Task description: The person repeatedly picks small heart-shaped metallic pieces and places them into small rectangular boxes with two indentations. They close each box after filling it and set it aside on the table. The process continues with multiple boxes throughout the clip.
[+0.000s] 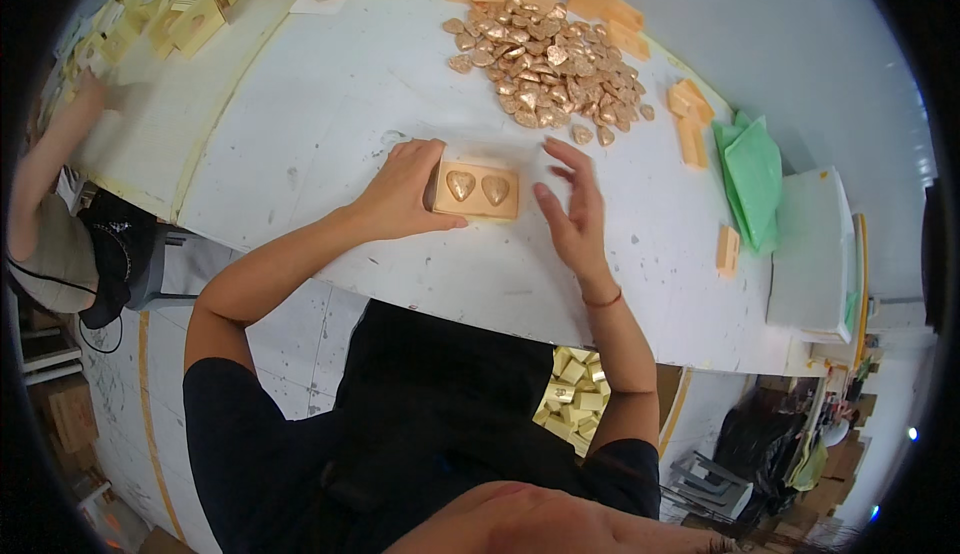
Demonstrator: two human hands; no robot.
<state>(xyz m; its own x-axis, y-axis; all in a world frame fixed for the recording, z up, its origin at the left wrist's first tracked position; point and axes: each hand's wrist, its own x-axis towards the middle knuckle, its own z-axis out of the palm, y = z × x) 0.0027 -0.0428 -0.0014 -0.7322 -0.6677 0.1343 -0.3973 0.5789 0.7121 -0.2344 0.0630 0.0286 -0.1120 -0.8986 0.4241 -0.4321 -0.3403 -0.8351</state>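
Note:
Two gold-foil hearts (461, 186) sit side by side in the peach tray of a small box (478, 213) on the white table. My left hand (407, 189) grips the box by its left end, thumb along the near side and fingers at the far corner. Just right of the box is my right hand (576, 209), its fingers apart and nothing between them. Beyond both hands lies a large heap of foil-wrapped hearts (550, 64), a few of them loose at its near edge.
Peach trays (690, 119) lie at the right, near a green sheet (750, 179) and a white box (812, 254). Yellow boxes (195, 24) crowd the far left, where a co-worker's hand (88, 94) reaches. Below the table edge, a carton holds several yellow boxes (575, 394).

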